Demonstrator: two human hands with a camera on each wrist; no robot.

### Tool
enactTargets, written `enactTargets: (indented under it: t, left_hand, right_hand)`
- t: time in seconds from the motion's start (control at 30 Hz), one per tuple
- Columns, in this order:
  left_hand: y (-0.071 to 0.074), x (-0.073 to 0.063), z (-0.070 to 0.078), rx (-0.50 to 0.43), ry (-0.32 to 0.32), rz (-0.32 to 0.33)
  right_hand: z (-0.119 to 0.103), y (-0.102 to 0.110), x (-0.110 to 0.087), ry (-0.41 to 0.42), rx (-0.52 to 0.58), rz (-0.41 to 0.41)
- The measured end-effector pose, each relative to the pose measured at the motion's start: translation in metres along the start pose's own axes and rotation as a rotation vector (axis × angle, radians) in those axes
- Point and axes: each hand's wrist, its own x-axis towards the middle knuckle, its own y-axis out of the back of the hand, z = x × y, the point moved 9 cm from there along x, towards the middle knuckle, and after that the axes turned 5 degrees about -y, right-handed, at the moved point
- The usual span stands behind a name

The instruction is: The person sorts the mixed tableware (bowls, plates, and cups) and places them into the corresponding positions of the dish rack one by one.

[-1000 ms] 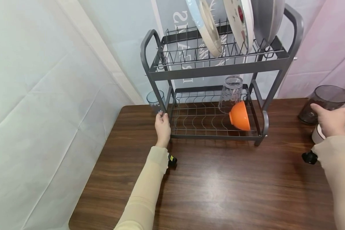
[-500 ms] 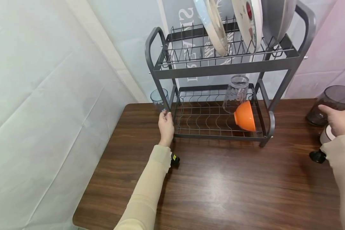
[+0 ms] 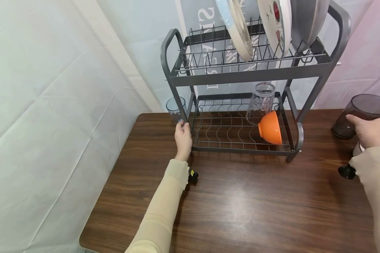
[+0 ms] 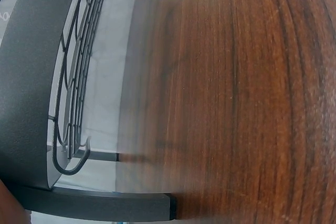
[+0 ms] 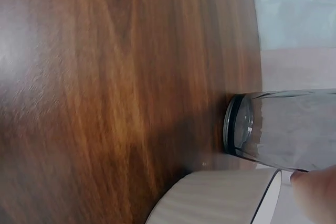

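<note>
In the head view my left hand [image 3: 183,142] grips the lower left front post of a dark two-tier dish rack [image 3: 250,74]. At the right my right hand [image 3: 373,133] holds a tall smoky-grey glass [image 3: 345,124], thumb against its side; the other fingers are mostly hidden. The right wrist view has the thumb [image 5: 317,192] at the glass [image 5: 294,127], whose base is close to the tabletop; whether it touches I cannot tell. A white bowl with a dark rim [image 5: 220,198] is beside the glass, partly under my right hand.
An orange bowl [image 3: 270,128] tilts on the rack's lower tier beside an upturned clear glass [image 3: 260,105]. Several plates [image 3: 273,28] lean in the top tier. A bluish glass [image 3: 174,109] stands behind the left post. White sheeting [image 3: 50,105] borders the wooden table [image 3: 240,203].
My right hand has closed in on the grey glass, and the glass has shifted slightly left, away from the white bowl. The left hand stays on the rack; the head view has shifted a little.
</note>
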Motion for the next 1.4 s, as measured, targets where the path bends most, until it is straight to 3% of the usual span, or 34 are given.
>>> enactTargets:
  t: [0.17,0.37,0.63,0.93,1.07,1.23,1.4]
  left_hand:
    - [-0.001,-0.001,0.0,-0.008,0.008,0.001]
    - [-0.003,-0.003,0.004,-0.023,0.004,-0.003]
    - [-0.004,-0.004,0.007,-0.025,-0.009,-0.006]
    - [-0.006,-0.005,0.005,0.004,-0.005,-0.015]
    - [-0.005,0.002,-0.01,-0.016,-0.004,-0.007]
    - [-0.003,0.009,-0.026,-0.021,0.0,0.009]
    - [0.001,0.01,-0.028,-0.007,-0.017,0.042]
  right_hand:
    - [0.003,0.0,0.001,-0.044,0.053,0.003]
    - [0.01,-0.001,-0.001,-0.109,0.03,-0.028]
    - [0.012,0.001,-0.001,-0.113,0.008,-0.042]
    - [0.003,0.001,-0.005,-0.026,0.08,-0.01]
    - [-0.01,0.002,-0.011,0.058,0.11,0.014]
    - [-0.03,0.005,-0.029,0.181,0.139,0.031]
    - [-0.046,0.011,-0.047,0.207,0.279,0.066]
